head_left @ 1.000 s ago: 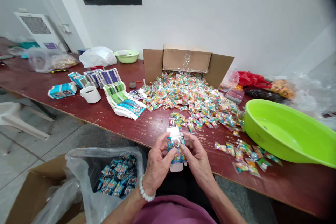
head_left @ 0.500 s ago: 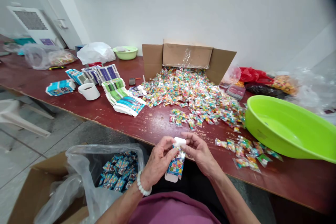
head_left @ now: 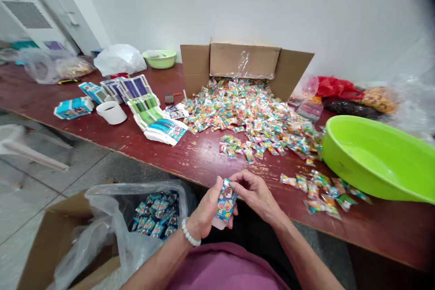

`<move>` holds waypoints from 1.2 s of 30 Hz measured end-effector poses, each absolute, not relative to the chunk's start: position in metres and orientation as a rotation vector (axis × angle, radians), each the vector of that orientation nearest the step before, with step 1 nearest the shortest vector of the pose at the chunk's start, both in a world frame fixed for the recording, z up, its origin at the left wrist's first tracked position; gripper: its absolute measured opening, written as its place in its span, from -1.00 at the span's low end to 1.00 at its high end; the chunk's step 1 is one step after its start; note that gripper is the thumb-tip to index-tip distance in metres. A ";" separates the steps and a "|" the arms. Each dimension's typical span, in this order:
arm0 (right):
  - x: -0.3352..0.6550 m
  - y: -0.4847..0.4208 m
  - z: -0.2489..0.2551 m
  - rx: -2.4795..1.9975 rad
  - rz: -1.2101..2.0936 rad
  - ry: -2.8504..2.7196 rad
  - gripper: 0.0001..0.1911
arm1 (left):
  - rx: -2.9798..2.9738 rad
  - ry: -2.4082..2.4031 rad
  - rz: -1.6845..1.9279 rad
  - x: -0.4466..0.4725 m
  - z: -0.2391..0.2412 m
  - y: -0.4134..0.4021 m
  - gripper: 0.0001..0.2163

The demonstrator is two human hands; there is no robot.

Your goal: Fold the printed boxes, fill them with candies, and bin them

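Observation:
My left hand (head_left: 208,208), with a pale bead bracelet at its wrist, is wrapped round a small blue printed candy box (head_left: 225,200). The box is tilted, and a white flap shows at its lower end. My right hand (head_left: 253,192) has its thumb and fingers pinched on the box's upper right corner. Beyond the hands, a large heap of wrapped candies (head_left: 244,113) spills from a cardboard carton (head_left: 243,60) onto the red table (head_left: 163,158). A smaller group of wrapped candies (head_left: 321,190) lies to the right of my right hand.
A green basin (head_left: 377,158) stands at right. Flat printed boxes (head_left: 166,129) and a white tape roll (head_left: 111,112) lie at left. Below the table edge, a carton (head_left: 50,235) lined with a plastic bag (head_left: 118,235) holds filled blue boxes (head_left: 158,213).
The box's upper white flap, raised before between both hands, is now folded down. My left fingers have wrapped further round the box. The camera view has tilted down slightly.

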State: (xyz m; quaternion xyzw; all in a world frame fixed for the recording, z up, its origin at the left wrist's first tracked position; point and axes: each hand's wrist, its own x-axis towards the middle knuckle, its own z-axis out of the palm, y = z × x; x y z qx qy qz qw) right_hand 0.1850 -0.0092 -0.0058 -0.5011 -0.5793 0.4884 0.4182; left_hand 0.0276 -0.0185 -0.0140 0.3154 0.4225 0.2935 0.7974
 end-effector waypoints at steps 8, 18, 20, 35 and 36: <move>0.173 -0.005 -0.009 -1.199 1.386 -1.184 -0.72 | 0.919 0.946 0.687 0.023 -0.025 -0.012 -0.29; 0.169 -0.016 -0.013 -1.098 1.269 -1.444 -0.77 | 0.840 0.931 0.687 0.021 -0.029 -0.010 -0.27; 0.168 -0.017 -0.019 -1.121 1.094 -1.535 -0.81 | 0.781 0.917 0.711 0.022 -0.030 -0.009 -0.29; 0.250 0.092 -0.074 -1.942 0.660 -1.214 -0.82 | 0.741 0.806 0.469 -0.020 -0.047 -0.021 -0.48; 0.251 0.089 -0.076 -1.913 0.708 -1.201 -0.82 | 0.808 0.823 0.415 -0.029 -0.049 -0.022 -0.45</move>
